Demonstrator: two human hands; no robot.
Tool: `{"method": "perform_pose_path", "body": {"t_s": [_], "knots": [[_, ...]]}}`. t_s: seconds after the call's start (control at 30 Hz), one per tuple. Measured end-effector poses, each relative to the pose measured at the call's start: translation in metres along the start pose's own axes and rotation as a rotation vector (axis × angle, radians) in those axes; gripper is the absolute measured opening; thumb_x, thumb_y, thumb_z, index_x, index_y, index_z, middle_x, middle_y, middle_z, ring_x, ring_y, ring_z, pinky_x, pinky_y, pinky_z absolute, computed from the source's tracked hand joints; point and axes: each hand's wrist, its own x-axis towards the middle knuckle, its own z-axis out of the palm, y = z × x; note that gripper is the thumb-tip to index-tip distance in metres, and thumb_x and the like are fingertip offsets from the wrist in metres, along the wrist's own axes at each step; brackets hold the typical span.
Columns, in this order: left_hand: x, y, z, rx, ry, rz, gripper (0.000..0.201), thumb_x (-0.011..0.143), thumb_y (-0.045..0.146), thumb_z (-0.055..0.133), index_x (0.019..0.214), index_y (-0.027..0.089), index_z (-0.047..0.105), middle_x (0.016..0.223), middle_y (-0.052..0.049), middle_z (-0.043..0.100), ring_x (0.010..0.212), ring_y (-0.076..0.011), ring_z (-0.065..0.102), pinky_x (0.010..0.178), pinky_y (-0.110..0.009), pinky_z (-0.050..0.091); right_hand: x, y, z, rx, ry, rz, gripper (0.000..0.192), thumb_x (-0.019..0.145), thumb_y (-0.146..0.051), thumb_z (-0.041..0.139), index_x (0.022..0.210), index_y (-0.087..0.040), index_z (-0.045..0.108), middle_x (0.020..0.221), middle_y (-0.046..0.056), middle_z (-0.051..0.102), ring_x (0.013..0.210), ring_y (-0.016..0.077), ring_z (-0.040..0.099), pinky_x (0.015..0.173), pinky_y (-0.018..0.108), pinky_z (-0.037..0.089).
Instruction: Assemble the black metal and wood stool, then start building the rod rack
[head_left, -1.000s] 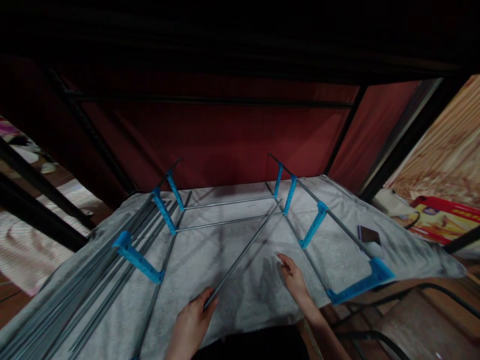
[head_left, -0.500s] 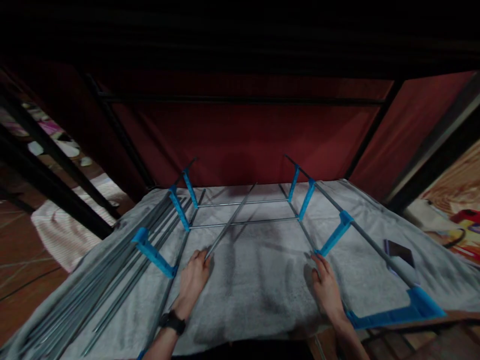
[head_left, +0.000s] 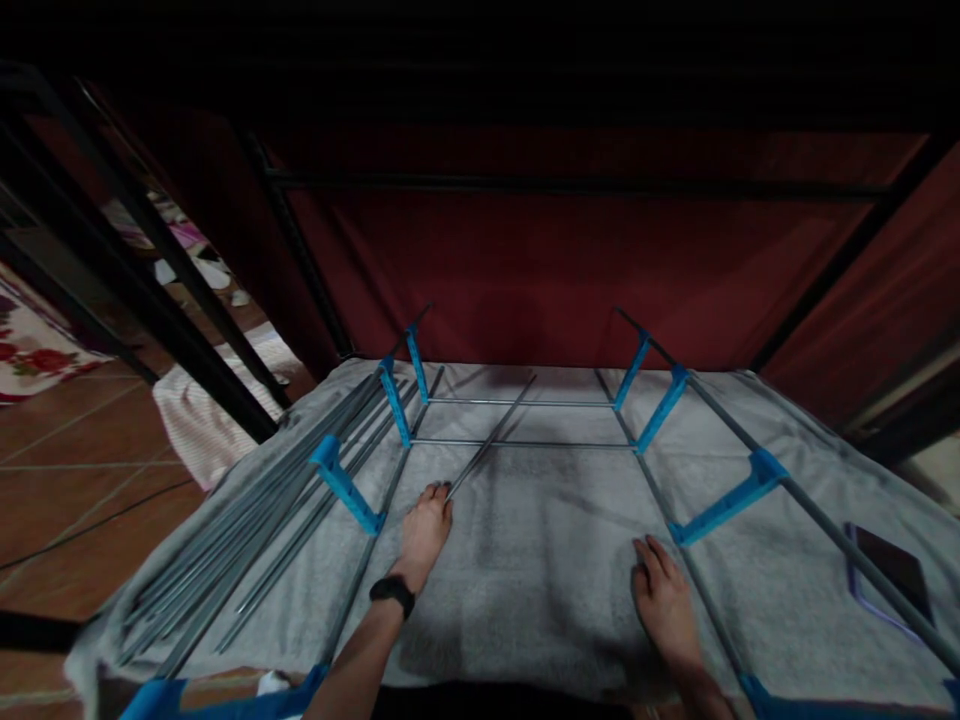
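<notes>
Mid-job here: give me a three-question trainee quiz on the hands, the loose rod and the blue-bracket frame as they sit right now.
1. True or false: the left hand holds the near end of the loose thin grey metal rod.
2. Where does the right hand rest? A) flat on the grey towel-like cloth B) on the dark flat phone C) on the bundle of spare grey rods
3. Fill in: the frame's bright plastic brackets are ____ in colour.

Key: 1 true; 2 A; 3 blue.
</notes>
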Motion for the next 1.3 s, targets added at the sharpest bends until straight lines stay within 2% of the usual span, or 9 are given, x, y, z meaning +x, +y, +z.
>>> {"method": "perform_pose_path", "body": {"t_s": [0.13, 0.3, 0.5, 0.77, 0.93, 1.17, 1.3], "knots": [[0.012, -0.002, -0.004, 0.057, 0.063, 0.041, 0.039, 0.101, 0.023, 0.039, 0.134, 0.017, 0.059, 0.125, -0.014, 0.065, 0.11, -0.0238, 0.065, 0.095, -0.036, 0.049, -0.005, 0.004, 0.007, -0.085, 0.041, -0.054, 0.044, 0.094, -0.026, 0.037, 0.128, -0.013, 0.062, 0.139, 0.02, 0.058, 0.127, 0.0337, 0.056, 0.102, 0.054, 0.05], [0.019, -0.004, -0.001, 0.129, 0.124, 0.069, 0.042, 0.099, 0.022, 0.042, 0.139, 0.017, 0.055, 0.131, -0.016, 0.062, 0.114, -0.0268, 0.062, 0.1, -0.041, 0.046, -0.005, 0.01, 0.007, -0.123, 0.031, -0.086, 0.045, 0.095, -0.027, 0.036, 0.128, -0.01, 0.062, 0.137, 0.022, 0.059, 0.126, 0.0338, 0.057, 0.1, 0.051, 0.051], [0.013, -0.003, 0.007, 0.141, 0.115, 0.117, 0.044, 0.1, 0.021, 0.04, 0.143, 0.018, 0.052, 0.132, -0.014, 0.062, 0.115, -0.0268, 0.061, 0.1, -0.041, 0.045, -0.005, 0.01, 0.005, -0.162, 0.022, -0.076, 0.046, 0.095, -0.029, 0.035, 0.129, -0.011, 0.061, 0.135, 0.021, 0.06, 0.123, 0.0342, 0.059, 0.099, 0.051, 0.05], [0.023, 0.02, 0.014, 0.181, 0.078, 0.272, 0.045, 0.098, 0.01, 0.034, 0.138, 0.015, 0.054, 0.124, -0.015, 0.064, 0.11, -0.0254, 0.061, 0.096, -0.039, 0.048, -0.004, 0.004, 0.001, -0.217, -0.011, -0.093, 0.048, 0.096, -0.028, 0.034, 0.133, -0.009, 0.058, 0.134, 0.023, 0.061, 0.12, 0.0351, 0.06, 0.094, 0.05, 0.051], [0.025, 0.023, 0.018, 0.219, 0.1, 0.332, 0.05, 0.097, 0.008, 0.034, 0.145, 0.013, 0.047, 0.129, -0.016, 0.063, 0.113, -0.0259, 0.059, 0.094, -0.039, 0.047, -0.003, 0.0, -0.003, -0.23, -0.035, -0.09, 0.049, 0.096, -0.027, 0.033, 0.132, -0.008, 0.058, 0.135, 0.023, 0.06, 0.12, 0.0354, 0.059, 0.096, 0.051, 0.05], [0.022, 0.022, 0.018, 0.221, 0.104, 0.368, 0.048, 0.101, 0.024, 0.041, 0.149, 0.015, 0.045, 0.124, -0.016, 0.064, 0.111, -0.0269, 0.059, 0.093, -0.04, 0.046, 0.001, 0.001, -0.005, -0.186, -0.021, -0.084, 0.048, 0.095, -0.029, 0.035, 0.131, -0.01, 0.059, 0.133, 0.023, 0.061, 0.121, 0.0346, 0.058, 0.097, 0.051, 0.049], [0.022, 0.021, 0.017, 0.222, 0.098, 0.388, 0.047, 0.101, 0.023, 0.04, 0.147, 0.016, 0.047, 0.124, -0.016, 0.064, 0.109, -0.0265, 0.059, 0.092, -0.04, 0.046, 0.005, 0.009, -0.004, -0.134, -0.001, -0.121, 0.044, 0.095, -0.029, 0.036, 0.126, -0.011, 0.062, 0.131, 0.021, 0.062, 0.119, 0.0335, 0.059, 0.097, 0.05, 0.049]]}}
